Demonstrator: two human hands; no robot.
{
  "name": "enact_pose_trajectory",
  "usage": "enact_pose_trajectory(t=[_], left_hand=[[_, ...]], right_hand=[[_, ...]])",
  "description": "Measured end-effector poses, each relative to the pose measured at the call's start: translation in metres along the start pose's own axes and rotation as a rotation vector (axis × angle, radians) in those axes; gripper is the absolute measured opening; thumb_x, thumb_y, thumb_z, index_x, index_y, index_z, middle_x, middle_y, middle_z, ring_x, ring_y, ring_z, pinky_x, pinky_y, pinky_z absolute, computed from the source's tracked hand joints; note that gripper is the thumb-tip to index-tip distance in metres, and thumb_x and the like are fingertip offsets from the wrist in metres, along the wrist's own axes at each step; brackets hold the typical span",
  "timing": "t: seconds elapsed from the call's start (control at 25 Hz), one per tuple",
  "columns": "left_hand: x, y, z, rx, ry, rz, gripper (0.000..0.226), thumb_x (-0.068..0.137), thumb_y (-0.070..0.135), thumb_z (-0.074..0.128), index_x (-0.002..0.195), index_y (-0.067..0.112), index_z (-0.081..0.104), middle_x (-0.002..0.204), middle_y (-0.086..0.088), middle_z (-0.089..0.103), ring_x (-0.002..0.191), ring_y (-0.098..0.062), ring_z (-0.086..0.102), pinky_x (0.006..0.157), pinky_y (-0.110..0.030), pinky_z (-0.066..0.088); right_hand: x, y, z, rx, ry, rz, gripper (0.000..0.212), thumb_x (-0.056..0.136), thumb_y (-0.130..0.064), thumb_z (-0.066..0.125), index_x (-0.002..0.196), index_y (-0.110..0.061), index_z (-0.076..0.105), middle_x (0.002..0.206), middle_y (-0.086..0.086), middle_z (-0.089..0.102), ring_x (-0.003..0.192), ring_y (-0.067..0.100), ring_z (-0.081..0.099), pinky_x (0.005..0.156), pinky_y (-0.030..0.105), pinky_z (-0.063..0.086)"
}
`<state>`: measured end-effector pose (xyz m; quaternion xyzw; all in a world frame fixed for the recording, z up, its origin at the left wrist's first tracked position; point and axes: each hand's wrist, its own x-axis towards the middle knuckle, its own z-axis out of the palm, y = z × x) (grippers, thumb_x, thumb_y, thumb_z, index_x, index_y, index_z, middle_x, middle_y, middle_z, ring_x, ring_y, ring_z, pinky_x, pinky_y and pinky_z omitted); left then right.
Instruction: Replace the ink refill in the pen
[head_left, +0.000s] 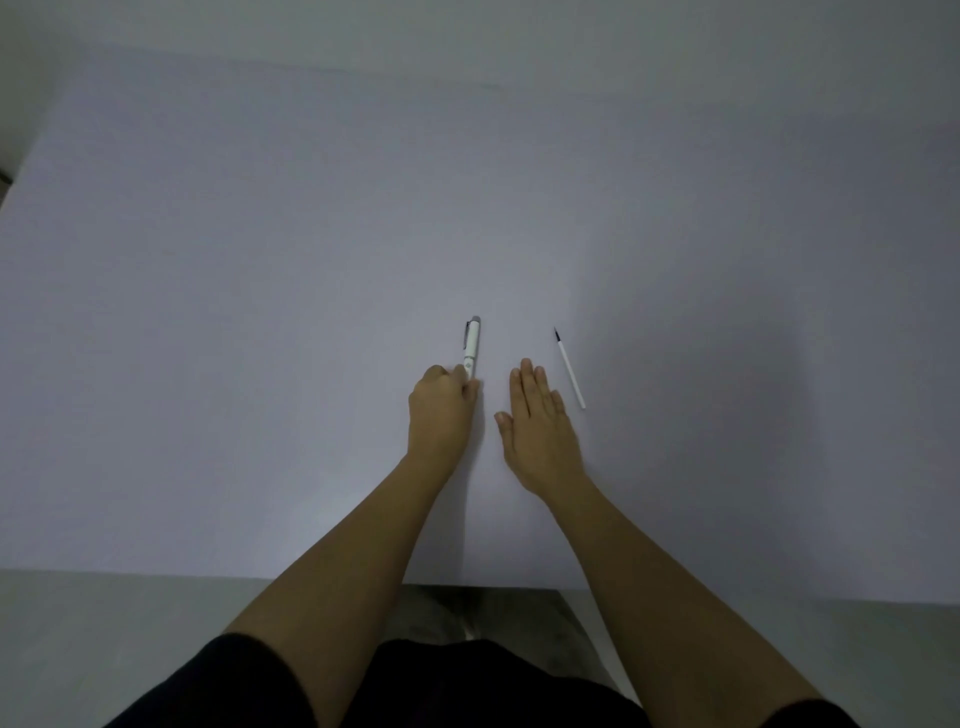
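A white pen (471, 345) with a grey clip and cap lies on the table, pointing away from me. My left hand (440, 410) has its fingers curled around the pen's near end. My right hand (535, 421) lies flat on the table, palm down, fingers together, holding nothing. Just to its right lies a thin white ink refill (570, 369) with a dark tip pointing away; the hand does not touch it.
The table (260, 312) is a wide pale lavender surface. Its near edge runs across the bottom of the view, with a grey floor below and my dark clothing at the bottom.
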<state>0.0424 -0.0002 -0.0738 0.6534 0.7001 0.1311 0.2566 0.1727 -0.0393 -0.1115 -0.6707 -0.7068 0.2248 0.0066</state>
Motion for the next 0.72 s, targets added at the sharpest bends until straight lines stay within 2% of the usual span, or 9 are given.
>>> enact_pose_trajectory(t=[0.24,0.4,0.56,0.72], left_hand=[[-0.001,-0.008,0.010,-0.007,0.031,0.021,0.026,0.094,0.018,0.050,0.102,-0.004,0.060,0.089,-0.021,0.060,0.072,-0.027,0.053,0.063,-0.034,0.045],[0.002,-0.007,0.012,-0.002,0.025,0.020,0.026,0.094,0.021,0.051,0.099,-0.003,0.059,0.089,-0.020,0.059,0.070,-0.025,0.051,0.061,-0.032,0.044],[-0.004,-0.007,0.004,0.013,0.055,0.036,0.025,0.094,0.023,0.050,0.097,-0.002,0.056,0.087,-0.018,0.056,0.065,-0.018,0.043,0.057,-0.026,0.034],[0.010,0.006,-0.019,-0.017,0.099,0.037,0.024,0.094,0.018,0.049,0.097,-0.004,0.059,0.090,-0.022,0.060,0.074,-0.029,0.054,0.064,-0.033,0.042]], right_hand=[[-0.001,0.001,0.005,-0.015,0.025,-0.004,0.059,0.100,-0.033,0.022,0.148,-0.009,-0.001,0.160,0.008,-0.003,0.147,0.020,-0.004,0.114,0.031,-0.007],[0.000,0.002,0.005,-0.002,0.034,-0.013,0.058,0.100,-0.032,0.023,0.148,-0.009,0.000,0.160,0.009,-0.003,0.147,0.021,-0.004,0.115,0.033,-0.005],[-0.004,0.003,0.000,0.038,0.001,-0.036,0.058,0.100,-0.032,0.023,0.148,-0.008,0.000,0.160,0.009,-0.004,0.147,0.021,-0.005,0.116,0.033,-0.004],[0.007,0.000,-0.021,0.033,0.059,-0.048,0.058,0.100,-0.033,0.022,0.148,-0.007,0.003,0.160,0.010,-0.001,0.147,0.021,-0.003,0.117,0.032,-0.003]])
